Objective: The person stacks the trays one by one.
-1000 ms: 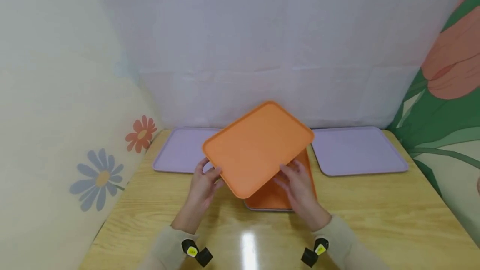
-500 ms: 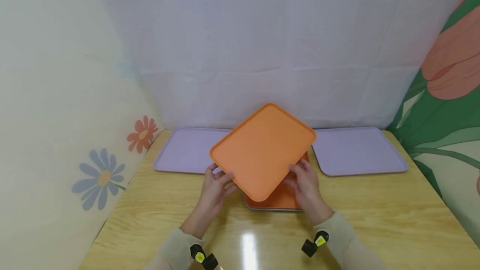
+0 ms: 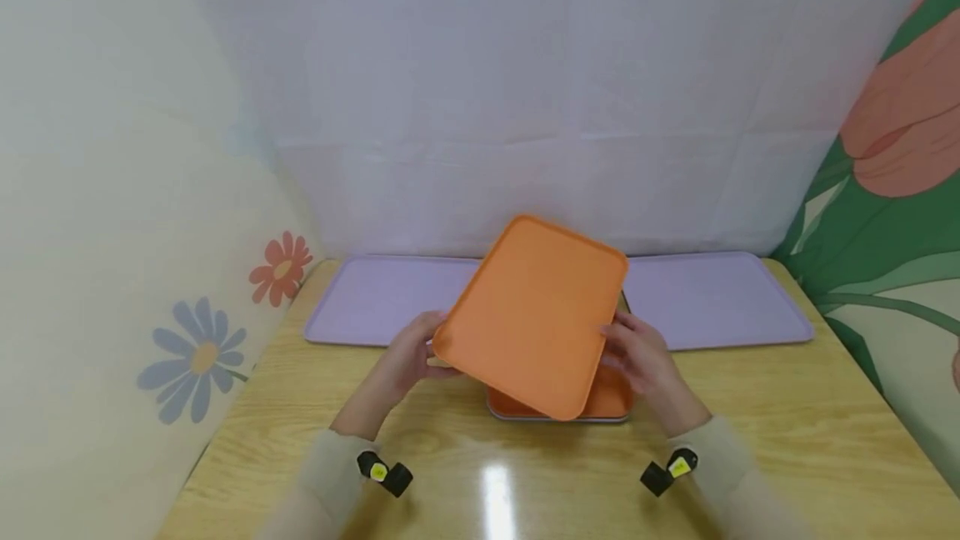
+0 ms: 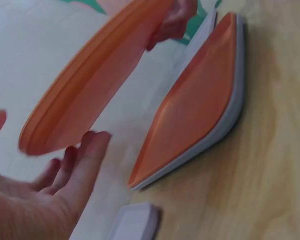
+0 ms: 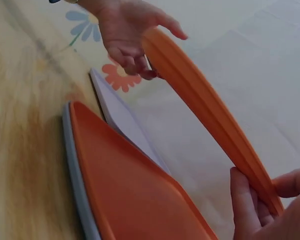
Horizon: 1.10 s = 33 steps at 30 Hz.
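Observation:
An orange rectangular tray (image 3: pixel 532 315) is held up and tilted at the middle of the head view. My right hand (image 3: pixel 642 357) pinches its right edge, thumb on top and fingers beneath, as the right wrist view confirms. At the near left corner, my left hand (image 3: pixel 408 354) has its fingers extended under the tray (image 4: pixel 90 90), while the thumb stands apart from it in the left wrist view. Below lies a second orange tray (image 4: pixel 190 110), stacked on a pale grey-purple tray (image 4: pixel 235 107) of which only the rim shows. The raised tray hides much of this stack in the head view.
One light purple tray (image 3: pixel 390 298) lies at the back left of the wooden table (image 3: pixel 420 473), another purple tray (image 3: pixel 712 298) at the back right. A white cloth (image 3: pixel 480 90) hangs behind. Painted walls flank the table.
The raised tray has turned clockwise, its near corner swinging right. My right hand has moved right with its edge. My left hand went right, then back left, and its thumb has come off the tray.

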Available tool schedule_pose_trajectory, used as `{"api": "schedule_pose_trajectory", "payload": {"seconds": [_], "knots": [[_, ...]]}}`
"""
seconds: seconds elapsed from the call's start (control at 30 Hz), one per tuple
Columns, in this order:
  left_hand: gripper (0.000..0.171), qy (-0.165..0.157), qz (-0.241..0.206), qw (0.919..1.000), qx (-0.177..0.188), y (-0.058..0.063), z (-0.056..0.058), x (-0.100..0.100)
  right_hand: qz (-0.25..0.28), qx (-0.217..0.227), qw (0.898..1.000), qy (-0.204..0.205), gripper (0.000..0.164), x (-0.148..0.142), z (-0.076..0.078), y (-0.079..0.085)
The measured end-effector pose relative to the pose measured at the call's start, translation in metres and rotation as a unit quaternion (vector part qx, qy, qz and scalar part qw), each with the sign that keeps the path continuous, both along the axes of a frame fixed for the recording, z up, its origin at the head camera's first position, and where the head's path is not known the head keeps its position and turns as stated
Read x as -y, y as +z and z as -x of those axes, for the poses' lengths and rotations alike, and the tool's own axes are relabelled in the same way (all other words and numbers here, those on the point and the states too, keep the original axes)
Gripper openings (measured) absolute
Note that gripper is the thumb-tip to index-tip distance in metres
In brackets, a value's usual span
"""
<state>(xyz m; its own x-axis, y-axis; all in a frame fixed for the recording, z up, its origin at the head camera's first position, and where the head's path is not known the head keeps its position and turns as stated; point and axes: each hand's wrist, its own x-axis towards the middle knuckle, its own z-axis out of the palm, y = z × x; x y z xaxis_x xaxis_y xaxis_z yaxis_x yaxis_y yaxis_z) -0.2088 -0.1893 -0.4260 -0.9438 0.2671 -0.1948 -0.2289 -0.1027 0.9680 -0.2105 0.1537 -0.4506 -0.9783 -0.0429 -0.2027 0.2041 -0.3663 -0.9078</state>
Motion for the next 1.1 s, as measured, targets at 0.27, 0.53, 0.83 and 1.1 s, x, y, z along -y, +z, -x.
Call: {"api": "schedule_pose_trajectory", "payload": {"seconds": [0.27, 0.53, 0.83, 1.1], "knots": [[0.058, -0.089, 0.073, 0.9933, -0.002, 0.010, 0.022, 0.004, -0.020, -0.018, 0.996, 0.084, 0.060, -0.028, 0.008, 0.009], [0.061, -0.085, 0.075, 0.9934, -0.013, 0.002, 0.037, -0.012, -0.046, -0.032, 0.989, 0.138, 0.065, -0.040, 0.015, 0.009], [0.075, -0.084, 0.088, 0.9923, -0.024, -0.007, 0.043, -0.025, -0.063, -0.031, 0.982, 0.174, 0.068, -0.050, 0.027, 0.003], [0.073, -0.075, 0.084, 0.9936, -0.009, -0.011, 0.046, -0.031, -0.110, -0.023, 0.981, 0.156, 0.066, -0.053, 0.036, 0.000]]}}
